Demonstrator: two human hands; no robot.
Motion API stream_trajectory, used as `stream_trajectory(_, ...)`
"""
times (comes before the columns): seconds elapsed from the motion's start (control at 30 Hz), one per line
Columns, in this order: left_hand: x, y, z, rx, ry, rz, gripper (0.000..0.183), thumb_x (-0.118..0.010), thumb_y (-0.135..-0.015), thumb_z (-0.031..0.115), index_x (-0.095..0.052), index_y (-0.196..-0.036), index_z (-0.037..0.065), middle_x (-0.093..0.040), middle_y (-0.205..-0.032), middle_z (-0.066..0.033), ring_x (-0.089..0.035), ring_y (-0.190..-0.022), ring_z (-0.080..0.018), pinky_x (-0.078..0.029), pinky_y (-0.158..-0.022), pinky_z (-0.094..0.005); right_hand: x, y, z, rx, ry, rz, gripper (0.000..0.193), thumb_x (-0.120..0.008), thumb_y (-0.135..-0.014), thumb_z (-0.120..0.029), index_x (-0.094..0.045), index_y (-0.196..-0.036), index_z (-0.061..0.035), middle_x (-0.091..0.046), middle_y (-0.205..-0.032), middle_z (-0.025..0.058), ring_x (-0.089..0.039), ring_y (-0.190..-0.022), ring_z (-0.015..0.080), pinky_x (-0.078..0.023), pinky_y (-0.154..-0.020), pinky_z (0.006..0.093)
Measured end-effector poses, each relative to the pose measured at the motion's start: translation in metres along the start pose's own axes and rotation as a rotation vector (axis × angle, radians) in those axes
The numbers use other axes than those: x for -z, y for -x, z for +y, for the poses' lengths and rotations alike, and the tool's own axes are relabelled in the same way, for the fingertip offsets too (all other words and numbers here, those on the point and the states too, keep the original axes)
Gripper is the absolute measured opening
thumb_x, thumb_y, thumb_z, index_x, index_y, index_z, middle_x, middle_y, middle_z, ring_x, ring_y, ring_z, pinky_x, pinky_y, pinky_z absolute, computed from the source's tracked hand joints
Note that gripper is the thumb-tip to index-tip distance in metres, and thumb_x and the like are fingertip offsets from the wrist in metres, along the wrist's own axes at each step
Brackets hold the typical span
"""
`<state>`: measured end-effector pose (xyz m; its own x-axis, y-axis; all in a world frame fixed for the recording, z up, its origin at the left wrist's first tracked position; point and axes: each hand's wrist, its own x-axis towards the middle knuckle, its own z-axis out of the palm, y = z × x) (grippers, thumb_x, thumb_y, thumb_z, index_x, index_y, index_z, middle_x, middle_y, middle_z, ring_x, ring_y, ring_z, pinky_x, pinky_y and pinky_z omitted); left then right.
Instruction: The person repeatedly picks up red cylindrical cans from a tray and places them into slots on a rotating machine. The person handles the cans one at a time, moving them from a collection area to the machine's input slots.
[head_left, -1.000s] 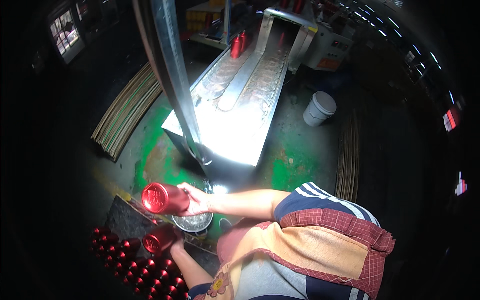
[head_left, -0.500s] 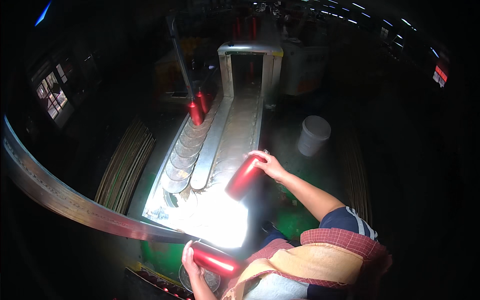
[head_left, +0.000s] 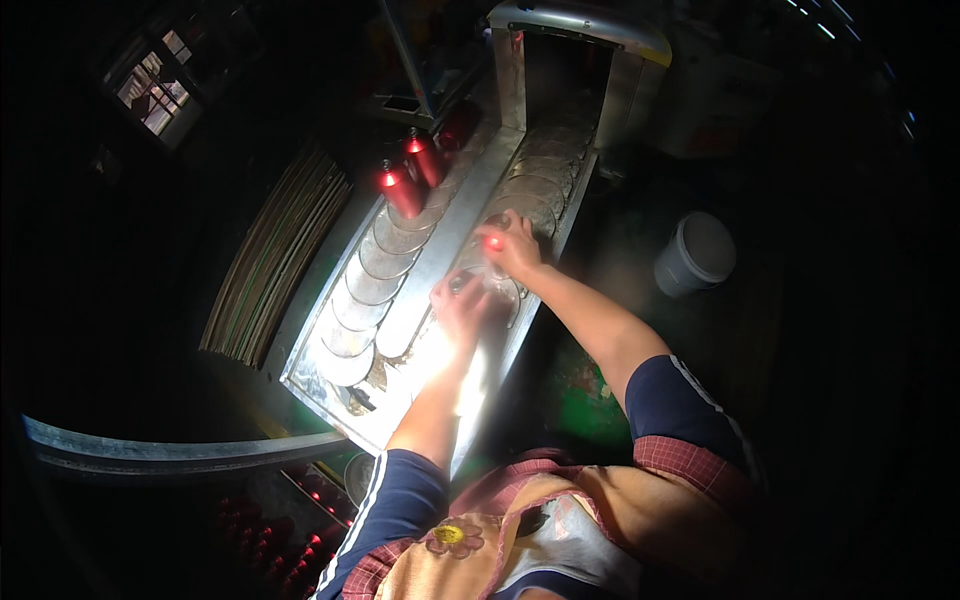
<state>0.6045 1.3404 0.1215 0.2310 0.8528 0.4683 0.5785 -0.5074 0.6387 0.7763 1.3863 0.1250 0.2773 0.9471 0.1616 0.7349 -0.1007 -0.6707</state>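
My right hand (head_left: 517,248) is closed around the top of a red metal bottle (head_left: 493,242), standing over the right lane of a plate conveyor (head_left: 533,190). Nearer to me, my left hand (head_left: 462,308) curls round the neck of a second bottle, whose body is mostly hidden under the hand and blurred. Both hands are close together above the round overlapping plates. On the left lane, two upright red bottles (head_left: 402,190) stand farther back, with another dark red one lying or tilted behind them.
A metal arch (head_left: 580,22) spans the conveyor's far end. On the right floor stands a white bucket (head_left: 697,255). Stacked cardboard sheets (head_left: 280,255) lean at left. A curved metal rail (head_left: 180,453) crosses the lower left, above many red bottles (head_left: 275,545). Glare whitens the conveyor's near end.
Both hands have carried their red bottles forward onto the right lane. The left came up from beside my body, and both bottles turned from tilted to about upright. My view has also shifted.
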Motion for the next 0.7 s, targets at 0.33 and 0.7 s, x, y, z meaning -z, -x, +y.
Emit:
stream_trajectory(0.33, -0.083, -0.067, -0.009, -0.028, 0.056, -0.026, 0.038, -0.082, -0.064, 0.011, -0.077, -0.101, 0.02, -0.056, -0.127, -0.0038, -0.045, -0.122, -0.033, -0.04, -0.102, -0.044, 0.013, -0.087, 0.06, -0.065, 0.067, 0.04, 0.04, -0.072, -0.079, -0.027, -0.069, -0.117, -0.0379, -0.038, -0.145, 0.0124, -0.039, -0.128, 0.0388, -0.045, -0.102, 0.0433)
stream_trajectory(0.7, -0.106, -0.229, -0.08, 0.085, 0.106, 0.035, 0.049, -0.077, -0.075, 0.01, -0.065, -0.122, 0.006, -0.052, -0.136, -0.0166, -0.052, -0.121, -0.0387, -0.044, -0.102, -0.0417, 0.023, -0.19, 0.161, 0.046, -0.002, 0.011, 0.048, -0.075, -0.075, -0.019, -0.068, -0.118, -0.038, -0.042, -0.143, 0.0129, -0.045, -0.122, 0.0398, -0.045, -0.103, 0.0432)
